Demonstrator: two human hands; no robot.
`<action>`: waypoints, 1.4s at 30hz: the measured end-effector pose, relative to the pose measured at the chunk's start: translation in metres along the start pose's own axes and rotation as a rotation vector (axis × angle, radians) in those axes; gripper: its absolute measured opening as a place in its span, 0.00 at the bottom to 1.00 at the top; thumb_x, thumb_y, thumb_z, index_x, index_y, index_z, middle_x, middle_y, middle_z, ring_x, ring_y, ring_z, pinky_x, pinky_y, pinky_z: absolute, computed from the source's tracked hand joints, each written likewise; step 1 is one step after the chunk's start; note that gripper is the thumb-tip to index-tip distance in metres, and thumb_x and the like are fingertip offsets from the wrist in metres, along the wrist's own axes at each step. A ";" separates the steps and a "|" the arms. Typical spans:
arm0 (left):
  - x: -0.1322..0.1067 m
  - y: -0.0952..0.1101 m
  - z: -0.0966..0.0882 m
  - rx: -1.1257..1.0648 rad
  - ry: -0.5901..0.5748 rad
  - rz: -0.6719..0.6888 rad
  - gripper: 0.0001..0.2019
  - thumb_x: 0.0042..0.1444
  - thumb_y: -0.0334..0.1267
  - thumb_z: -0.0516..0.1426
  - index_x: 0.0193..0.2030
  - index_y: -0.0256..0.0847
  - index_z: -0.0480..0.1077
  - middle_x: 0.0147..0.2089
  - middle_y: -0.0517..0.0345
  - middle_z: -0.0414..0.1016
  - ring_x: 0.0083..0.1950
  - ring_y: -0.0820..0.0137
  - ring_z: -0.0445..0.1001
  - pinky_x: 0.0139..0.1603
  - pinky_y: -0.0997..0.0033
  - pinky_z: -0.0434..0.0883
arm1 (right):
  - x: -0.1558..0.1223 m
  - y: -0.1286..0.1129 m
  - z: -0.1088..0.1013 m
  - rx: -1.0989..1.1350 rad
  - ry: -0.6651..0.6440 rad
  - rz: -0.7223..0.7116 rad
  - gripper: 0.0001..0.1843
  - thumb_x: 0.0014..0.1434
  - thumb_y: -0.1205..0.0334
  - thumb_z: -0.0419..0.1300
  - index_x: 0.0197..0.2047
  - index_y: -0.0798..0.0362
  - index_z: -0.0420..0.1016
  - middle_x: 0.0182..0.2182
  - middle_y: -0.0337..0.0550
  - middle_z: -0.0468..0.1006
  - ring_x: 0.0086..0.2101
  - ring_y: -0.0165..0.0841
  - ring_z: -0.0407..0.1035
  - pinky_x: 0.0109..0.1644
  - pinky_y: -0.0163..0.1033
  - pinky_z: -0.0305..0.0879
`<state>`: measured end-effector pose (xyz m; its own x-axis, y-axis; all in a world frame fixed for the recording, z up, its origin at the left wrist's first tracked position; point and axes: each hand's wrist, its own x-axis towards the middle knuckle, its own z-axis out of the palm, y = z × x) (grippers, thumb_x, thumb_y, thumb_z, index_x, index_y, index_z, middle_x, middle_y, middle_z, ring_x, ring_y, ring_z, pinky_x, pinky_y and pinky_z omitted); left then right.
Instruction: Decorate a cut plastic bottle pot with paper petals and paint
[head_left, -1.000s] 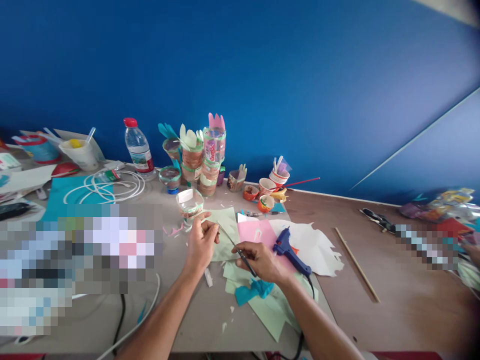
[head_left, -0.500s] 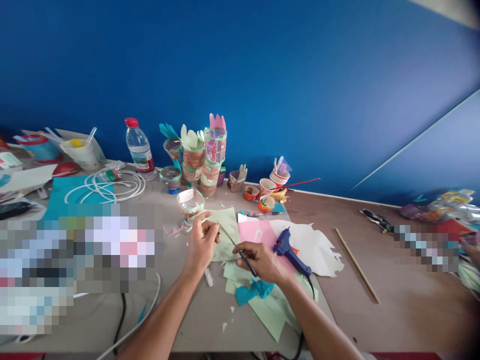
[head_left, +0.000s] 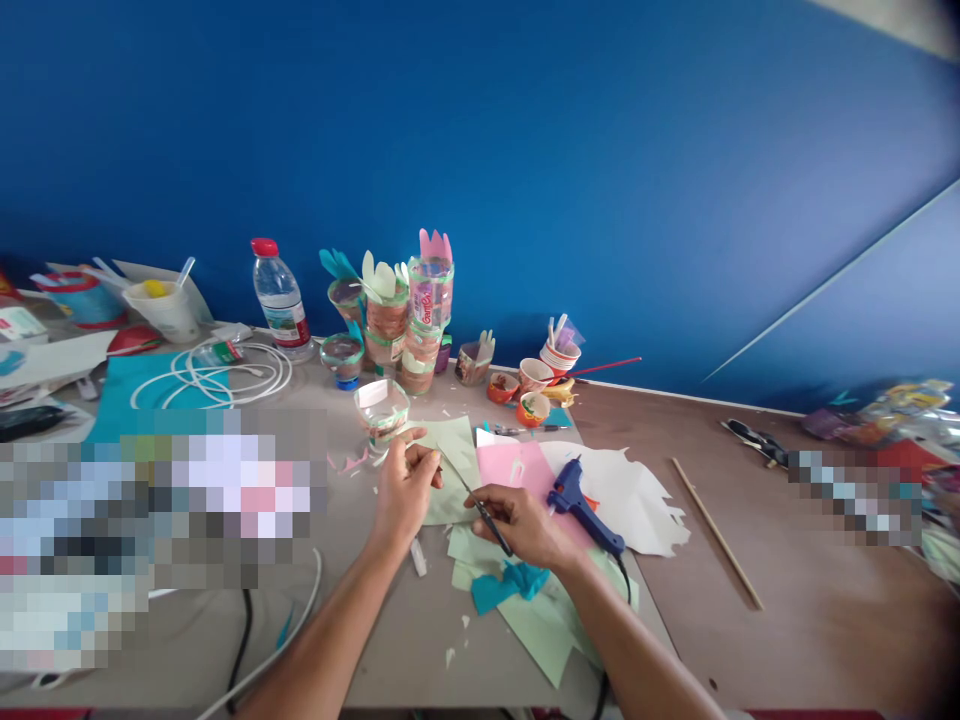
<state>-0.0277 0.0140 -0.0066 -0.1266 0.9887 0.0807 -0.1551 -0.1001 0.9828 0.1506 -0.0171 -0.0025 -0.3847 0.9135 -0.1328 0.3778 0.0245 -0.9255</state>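
Observation:
My right hand (head_left: 517, 520) is closed around a slim tool with a dark handle (head_left: 491, 527) and a long thin metal shaft; its exact kind is hard to make out. The shaft slants up and left towards my left hand (head_left: 409, 480). There the thumb and bent fingers are pinched together near the tip, and anything between them is too small to tell. Under the tool lies a pale green sheet (head_left: 454, 480). Just behind my left hand stands a clear cup (head_left: 382, 408) with a pale band. A pink sheet (head_left: 510, 465) lies beyond my right hand.
A blue glue gun (head_left: 581, 505) rests right of my right hand, on white paper (head_left: 637, 490). Crumpled blue paper (head_left: 510, 585) lies nearer me. Stacked decorated cups (head_left: 390, 315) and a water bottle (head_left: 279, 300) stand by the wall. A wooden stick (head_left: 716, 535) lies at right.
Almost nothing differs. Both hands keep the same pose and the tool stays in my right hand; the whole view has shifted very slightly.

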 end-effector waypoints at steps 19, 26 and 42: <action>-0.008 0.007 0.011 -0.085 -0.085 -0.261 0.17 0.44 0.42 0.61 0.38 0.38 0.62 0.23 0.62 0.74 0.24 0.72 0.74 0.29 0.72 0.70 | 0.002 0.006 -0.008 0.041 -0.006 -0.044 0.21 0.53 0.51 0.63 0.44 0.58 0.75 0.23 0.35 0.62 0.24 0.25 0.53 0.26 0.32 0.51; -0.011 0.010 0.011 -0.200 -0.183 -0.419 0.15 0.44 0.44 0.62 0.30 0.40 0.60 0.24 0.59 0.76 0.23 0.73 0.73 0.29 0.72 0.69 | 0.004 0.007 -0.009 0.149 -0.019 -0.051 0.27 0.50 0.43 0.64 0.43 0.58 0.74 0.22 0.35 0.63 0.23 0.25 0.53 0.25 0.32 0.51; -0.014 0.013 0.009 -0.030 -0.324 -0.327 0.12 0.44 0.45 0.60 0.25 0.39 0.65 0.19 0.66 0.61 0.23 0.76 0.59 0.27 0.75 0.56 | 0.002 0.001 -0.004 0.234 0.032 -0.073 0.32 0.48 0.35 0.62 0.42 0.57 0.72 0.20 0.33 0.63 0.20 0.24 0.54 0.23 0.32 0.51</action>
<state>-0.0190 -0.0006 0.0061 0.2455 0.9525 -0.1803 -0.1647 0.2242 0.9605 0.1535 -0.0132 -0.0028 -0.3754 0.9253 -0.0545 0.1435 0.0000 -0.9896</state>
